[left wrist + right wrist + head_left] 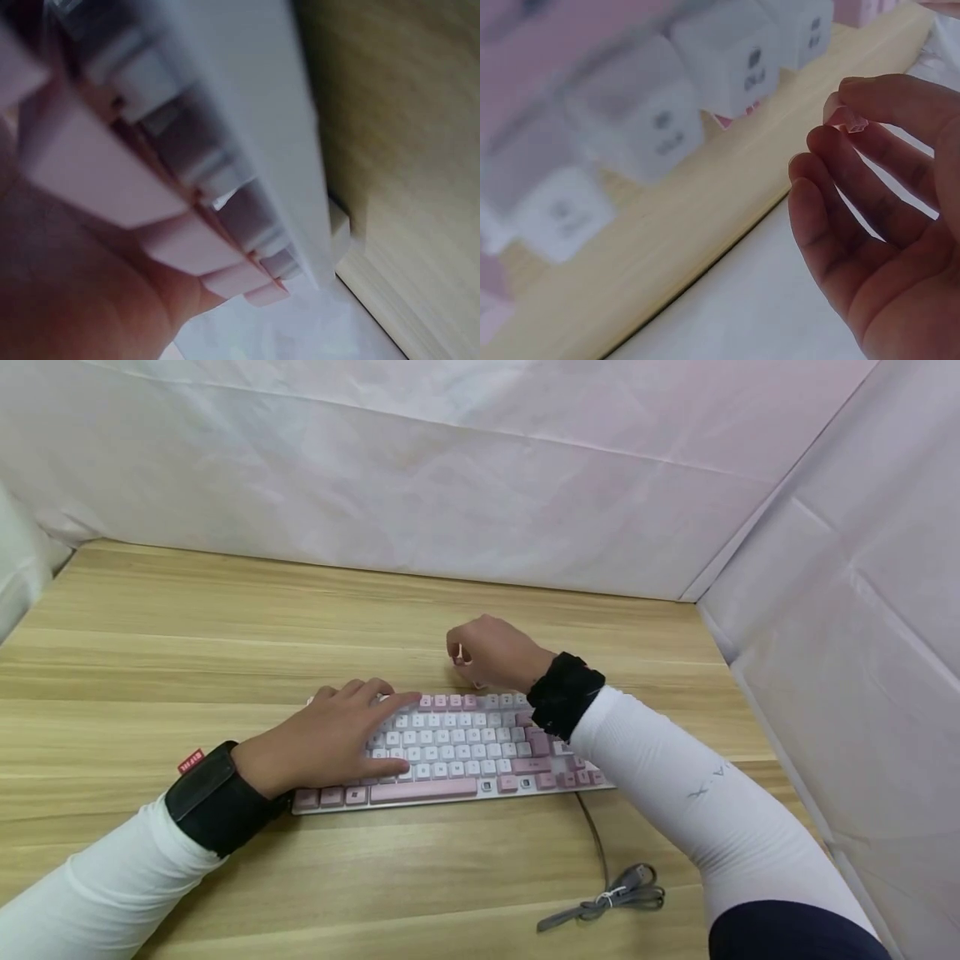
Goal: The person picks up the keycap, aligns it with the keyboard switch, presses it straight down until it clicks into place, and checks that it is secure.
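A pink and white keyboard [442, 752] lies flat on the wooden table. Over its left part rests my left hand [330, 743], thumb and fingers spread across the keys. In the left wrist view that hand [112, 292] is beside the pink front-row keys [105, 165]. My right hand [495, 652] is just behind the keyboard's back edge. The right wrist view shows this hand [885, 217] pinching a small pink keycap [845, 118] between thumb and fingertips. Two bare switches [487, 785] show in the keyboard's front row, right of the space bar [423, 790].
A grey cable [592, 827] comes out under the keyboard's front edge to a tied bundle [622, 893] at the front right. Pale cloth [420, 468] hangs behind the table [262, 618] and at its right side. A small pink piece [739, 116] shows behind the keys.
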`<action>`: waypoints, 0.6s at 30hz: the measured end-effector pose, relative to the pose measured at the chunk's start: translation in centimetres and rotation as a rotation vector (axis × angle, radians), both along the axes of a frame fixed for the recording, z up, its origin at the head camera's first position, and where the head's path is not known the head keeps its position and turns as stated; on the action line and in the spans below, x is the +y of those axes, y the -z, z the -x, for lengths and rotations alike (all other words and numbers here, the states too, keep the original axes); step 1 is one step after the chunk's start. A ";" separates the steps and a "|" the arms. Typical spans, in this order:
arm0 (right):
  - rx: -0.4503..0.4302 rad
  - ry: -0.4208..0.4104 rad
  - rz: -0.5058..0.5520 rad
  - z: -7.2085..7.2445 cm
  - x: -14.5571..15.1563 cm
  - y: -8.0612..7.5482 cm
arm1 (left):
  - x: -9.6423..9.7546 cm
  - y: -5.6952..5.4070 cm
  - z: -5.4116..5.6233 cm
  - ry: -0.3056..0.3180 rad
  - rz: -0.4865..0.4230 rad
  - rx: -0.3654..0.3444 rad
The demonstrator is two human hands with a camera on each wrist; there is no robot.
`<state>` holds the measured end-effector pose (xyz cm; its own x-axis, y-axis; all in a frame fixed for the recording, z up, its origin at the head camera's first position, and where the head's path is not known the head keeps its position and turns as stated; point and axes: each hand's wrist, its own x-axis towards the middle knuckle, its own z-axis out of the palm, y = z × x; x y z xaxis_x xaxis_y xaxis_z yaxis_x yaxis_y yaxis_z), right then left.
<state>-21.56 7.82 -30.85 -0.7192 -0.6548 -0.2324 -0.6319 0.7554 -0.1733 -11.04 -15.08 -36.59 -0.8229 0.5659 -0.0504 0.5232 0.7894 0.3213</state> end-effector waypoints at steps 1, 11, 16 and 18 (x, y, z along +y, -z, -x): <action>0.002 -0.002 0.013 -0.2 0.3 -0.1 | 0.0 0.0 0.0 -0.001 0.001 -0.002; 0.005 0.019 0.130 -1.9 2.9 -0.2 | -0.1 0.2 0.4 0.003 0.005 0.005; 0.015 0.050 0.170 -3.2 4.0 -0.3 | 0.0 0.2 0.5 0.001 0.002 0.001; 0.028 0.057 0.179 -3.9 4.5 -0.3 | 0.0 0.2 0.5 0.004 0.003 0.002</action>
<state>-17.70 12.28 -30.53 -0.7605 -0.6423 -0.0952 -0.5957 0.7486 -0.2913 -11.53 -15.05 -36.76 -0.8211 0.5687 -0.0498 0.5267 0.7884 0.3179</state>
